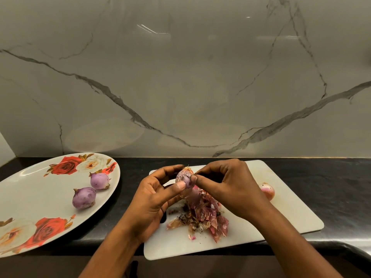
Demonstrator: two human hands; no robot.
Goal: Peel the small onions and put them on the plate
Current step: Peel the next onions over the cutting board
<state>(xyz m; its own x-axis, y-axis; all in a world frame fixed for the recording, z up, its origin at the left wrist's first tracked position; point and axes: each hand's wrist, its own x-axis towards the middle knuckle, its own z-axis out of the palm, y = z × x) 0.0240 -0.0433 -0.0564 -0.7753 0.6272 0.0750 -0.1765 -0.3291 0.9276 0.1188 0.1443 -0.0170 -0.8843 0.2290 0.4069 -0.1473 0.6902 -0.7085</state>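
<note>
Above the cutting board point(281, 217): one small onion point(184, 177), partly skinned, long axis roughly upright with the root tuft on top. Left hand point(154, 199): curled round it from the left, thumb pressed on the lower face. Right hand point(226, 183): fingers bent, thumb and forefinger pinching the onion's dry skin at its upper right flank, so the strip should probably pull rightward and down. Peel heap point(204, 215): directly beneath. Plate point(30, 187): left, nearer the left hand, holding two peeled onions point(84, 198). Unpeeled onion point(268, 190): on the board, behind the right wrist.
</note>
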